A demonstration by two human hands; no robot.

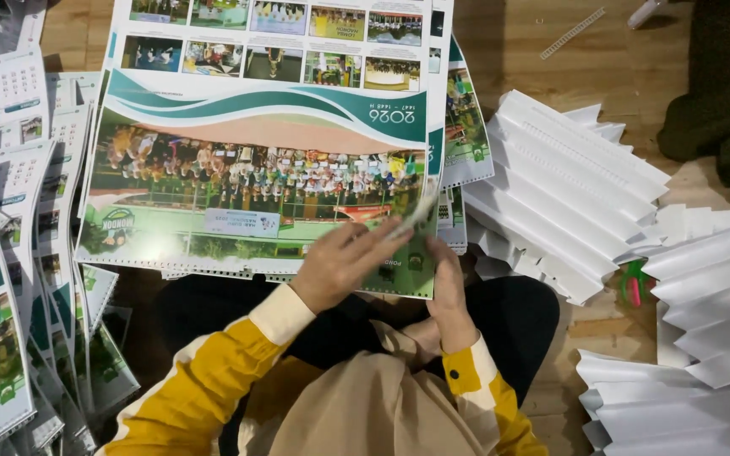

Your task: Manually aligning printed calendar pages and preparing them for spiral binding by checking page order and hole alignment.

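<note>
A stack of printed calendar sheets (264,160) with a big group photo and green wave design lies on the floor before me, its punched edge toward my lap. My left hand (344,257) rests on the sheet's near right corner, fingers reaching to a lifted, blurred page corner (416,215). My right hand (448,283) pinches the same corner of the stack from beneath, thumb on top. Both sleeves are yellow with cream cuffs.
Overlapping smaller calendar pages (19,253) fan out along the left. Piles of white folded card pieces (568,186) lie to the right, more (703,295) at the far right and lower right. A white binding strip (572,32) lies on the wooden floor. Dark cloth (728,93) fills the top right.
</note>
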